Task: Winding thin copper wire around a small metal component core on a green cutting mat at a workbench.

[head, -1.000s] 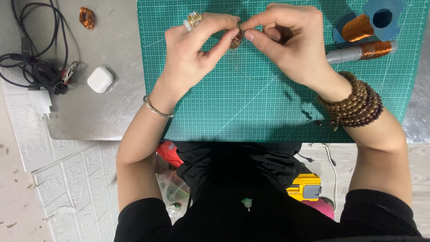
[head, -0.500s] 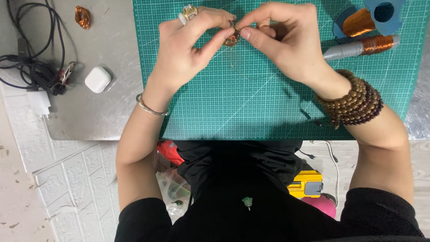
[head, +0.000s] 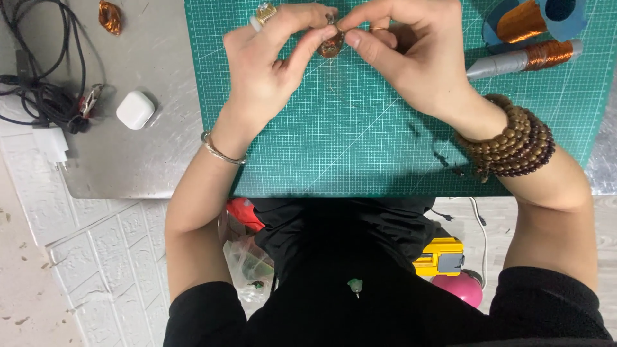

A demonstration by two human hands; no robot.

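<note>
Cutting mat [head: 360, 148] lies on the table [head: 154, 160]. Earbud case [head: 135, 110] left of mat; cables [head: 38, 77] farther left; wire spools [head: 533, 38], apparently, far right.

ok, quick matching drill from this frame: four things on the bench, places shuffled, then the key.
Things:
1. small copper coil
2. white case
3. black cables
4. copper wire spool

Places:
A. far left of the metal sheet
B. pinched between left hand and right hand
C. top right of the green mat
D. on the metal sheet, left of the mat

Pairs: 1-B, 2-D, 3-A, 4-C
</note>
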